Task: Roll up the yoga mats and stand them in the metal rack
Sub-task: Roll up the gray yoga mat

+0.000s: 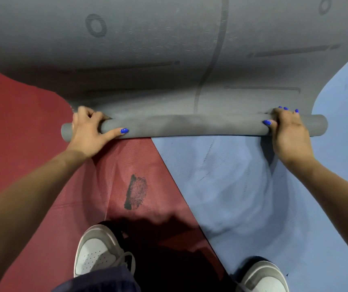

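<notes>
A grey yoga mat (169, 49) with dark printed lines and circles lies spread across the top of the head view. Its near end is wound into a thin tight roll (194, 125) running left to right. My left hand (88, 133) grips the roll near its left end, thumb stretched along the front. My right hand (289, 131) grips it near the right end, fingers curled over the top. Under the grey mat lie a red mat (42, 165) on the left and a blue mat (242, 186) on the right. No metal rack is in view.
My two grey and white shoes stand at the bottom, the left shoe (99, 251) on the red mat and the right shoe (263, 277) on the blue mat. The red mat carries a dark smudge (136, 191) in front of my feet.
</notes>
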